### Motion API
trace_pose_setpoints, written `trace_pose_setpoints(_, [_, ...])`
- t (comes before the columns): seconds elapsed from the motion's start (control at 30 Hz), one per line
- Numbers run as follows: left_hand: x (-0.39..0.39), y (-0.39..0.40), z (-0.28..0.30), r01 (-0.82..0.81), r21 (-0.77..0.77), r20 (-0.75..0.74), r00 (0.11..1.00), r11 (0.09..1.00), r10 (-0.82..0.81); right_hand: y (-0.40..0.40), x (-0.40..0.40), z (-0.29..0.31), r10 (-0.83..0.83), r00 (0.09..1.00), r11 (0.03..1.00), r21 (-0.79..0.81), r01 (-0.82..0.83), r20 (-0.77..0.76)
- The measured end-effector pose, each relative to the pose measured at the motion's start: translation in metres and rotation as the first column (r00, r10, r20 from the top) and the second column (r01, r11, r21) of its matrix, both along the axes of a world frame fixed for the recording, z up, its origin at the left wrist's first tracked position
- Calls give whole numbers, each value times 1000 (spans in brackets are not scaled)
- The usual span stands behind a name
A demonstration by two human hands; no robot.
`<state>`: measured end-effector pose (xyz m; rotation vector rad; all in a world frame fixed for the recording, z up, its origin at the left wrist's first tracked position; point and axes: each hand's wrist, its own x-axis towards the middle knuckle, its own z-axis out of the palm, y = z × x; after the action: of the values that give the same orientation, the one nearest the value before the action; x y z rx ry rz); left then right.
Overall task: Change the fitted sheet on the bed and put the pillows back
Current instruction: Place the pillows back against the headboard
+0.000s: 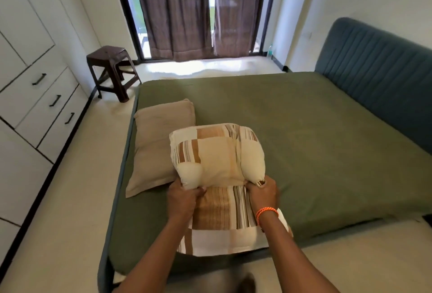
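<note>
Both my hands are bunched tight on the brown-and-cream striped patchwork pillow [217,166], left hand [181,200] and right hand [263,193] each gripping its near edge, on the olive green fitted sheet [304,129]. Plain beige pillow [161,143] sits touching it, just behind-left. Teal padded headboard [378,68] is way off right.

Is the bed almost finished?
Nearly. The green fitted sheet already lies smooth over the mattress. The left hand and right hand grip the striped pillow; its cover looks half on. The beige pillow still lies far from the headboard.
</note>
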<state>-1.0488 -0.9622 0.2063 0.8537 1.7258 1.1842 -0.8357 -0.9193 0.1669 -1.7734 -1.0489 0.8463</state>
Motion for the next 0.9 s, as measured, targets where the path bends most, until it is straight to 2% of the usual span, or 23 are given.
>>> trace_pose_setpoints(0.2, [102,-55,40,73,62,52,996,995,-76,-52,109,56,-28,996,999,41,25,80])
trace_pose_setpoints(0.33, [198,-71,46,55,66,50,997,996,-58,-71,206,65,-47,995,998,39,43,94])
trace_pose_setpoints(0.5, [315,-76,49,83,117,60,994,990,-91,-85,328,75,-66,981,997,51,58,185])
trace_pose_setpoints(0.7, [477,-51,52,120,133,70,989,984,-130,-69,488,96,-121,963,991,80,104,240])
trace_pose_setpoints(0.9, [558,2,65,115,111,14,993,987,-117,-24,572,106,-168,955,984,107,145,245])
